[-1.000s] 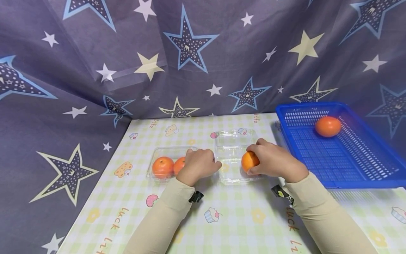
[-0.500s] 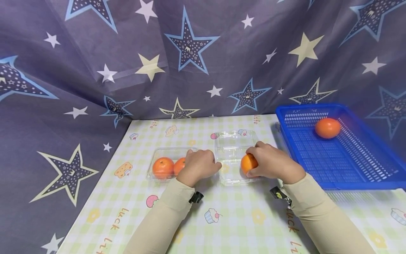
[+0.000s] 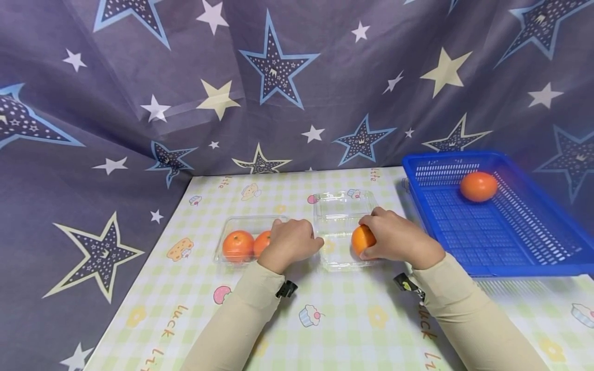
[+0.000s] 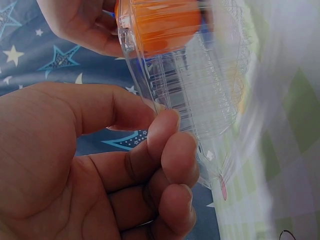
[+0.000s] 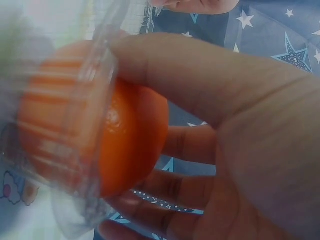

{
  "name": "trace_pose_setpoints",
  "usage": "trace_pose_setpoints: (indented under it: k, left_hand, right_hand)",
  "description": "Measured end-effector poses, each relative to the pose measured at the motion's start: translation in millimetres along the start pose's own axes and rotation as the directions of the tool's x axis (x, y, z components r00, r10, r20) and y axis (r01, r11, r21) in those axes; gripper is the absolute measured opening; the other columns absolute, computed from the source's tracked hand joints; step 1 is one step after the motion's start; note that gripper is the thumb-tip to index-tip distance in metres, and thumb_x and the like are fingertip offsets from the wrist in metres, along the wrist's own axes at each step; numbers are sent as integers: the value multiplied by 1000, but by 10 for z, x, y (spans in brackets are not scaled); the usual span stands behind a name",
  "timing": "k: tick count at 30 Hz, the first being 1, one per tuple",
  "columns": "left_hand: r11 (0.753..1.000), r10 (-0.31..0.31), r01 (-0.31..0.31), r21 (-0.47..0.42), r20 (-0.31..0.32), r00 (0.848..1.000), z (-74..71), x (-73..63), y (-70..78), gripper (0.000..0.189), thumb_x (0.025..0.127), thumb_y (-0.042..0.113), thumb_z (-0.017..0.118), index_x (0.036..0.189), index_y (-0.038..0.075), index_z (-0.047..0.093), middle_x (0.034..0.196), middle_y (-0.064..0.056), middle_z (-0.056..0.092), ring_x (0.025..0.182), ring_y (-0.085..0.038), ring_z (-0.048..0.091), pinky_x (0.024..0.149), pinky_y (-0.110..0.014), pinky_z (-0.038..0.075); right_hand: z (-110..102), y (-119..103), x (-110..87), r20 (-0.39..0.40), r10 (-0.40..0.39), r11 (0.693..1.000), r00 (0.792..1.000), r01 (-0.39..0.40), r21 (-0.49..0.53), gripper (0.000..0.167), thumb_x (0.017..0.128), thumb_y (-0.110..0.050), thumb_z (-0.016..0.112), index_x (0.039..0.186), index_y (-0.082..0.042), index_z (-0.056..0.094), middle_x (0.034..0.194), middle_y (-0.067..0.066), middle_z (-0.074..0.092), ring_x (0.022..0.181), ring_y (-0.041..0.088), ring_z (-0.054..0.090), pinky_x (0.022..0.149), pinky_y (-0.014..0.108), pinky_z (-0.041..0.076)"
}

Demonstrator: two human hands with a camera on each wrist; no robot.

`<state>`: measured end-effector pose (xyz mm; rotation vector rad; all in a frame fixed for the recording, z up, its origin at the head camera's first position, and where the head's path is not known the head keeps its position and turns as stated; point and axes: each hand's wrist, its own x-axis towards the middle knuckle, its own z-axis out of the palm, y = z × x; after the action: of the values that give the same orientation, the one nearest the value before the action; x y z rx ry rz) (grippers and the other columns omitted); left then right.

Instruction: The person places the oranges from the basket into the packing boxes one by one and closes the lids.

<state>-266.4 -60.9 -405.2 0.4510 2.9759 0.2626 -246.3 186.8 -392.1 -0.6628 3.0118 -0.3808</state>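
Observation:
A clear plastic clamshell box (image 3: 343, 265) lies opened out on the table, its lid folded away from me. My right hand (image 3: 401, 239) grips an orange (image 3: 362, 241) inside the right part of its base. Seen from the right wrist, the thumb and fingers curl round the fruit, partly behind the clear wall. At the left side of the box is my left hand (image 3: 294, 241). The left wrist view has its thumb and index fingertip pinching the box's rim, while the other fingers curl loosely.
A second clear box (image 3: 250, 221) with oranges (image 3: 238, 246) stands on the left, partly hidden by my left hand. A blue basket (image 3: 529, 270) on the right holds one orange (image 3: 479, 186). A star-print curtain (image 3: 287, 123) hangs behind the checked tablecloth (image 3: 343, 319).
My right hand has shifted slightly to the left with the orange inside the box. The left hand has stayed at the rim.

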Motion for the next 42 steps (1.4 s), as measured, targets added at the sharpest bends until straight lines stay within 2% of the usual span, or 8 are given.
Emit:
trace_pose_setpoints:
  k: [13,28,42]
  left_hand:
    - [1000,3,-3,2,3,1000,0,-6,2,49,93,44,61,51,21,49,51,5,42,58,-19,48,81,-44,35]
    - [1000,10,-10,-6,4,1000,4,-6,-2,50,93,44,61,51,21,49,51,6,41,56,-18,46,81,-44,35]
    - [1000,12,-12,-4,1,1000,5,-2,-1,50,93,43,60,50,21,47,50,6,38,56,-18,45,80,-44,34]
  right_hand:
    - [-11,-25,-13,-7,-13,1000,1000,13,-2,64,70,-39,94,121,-8,71,101,6,62,79,20,57,73,35,52]
    - [-43,-55,-32,16,-28,1000,999,28,2,54,73,-35,92,115,-9,72,95,4,61,77,18,56,71,33,50]
    - [-81,-74,-56,26,-32,999,999,32,-3,50,74,-30,90,115,-9,72,94,3,62,78,18,55,71,32,49]
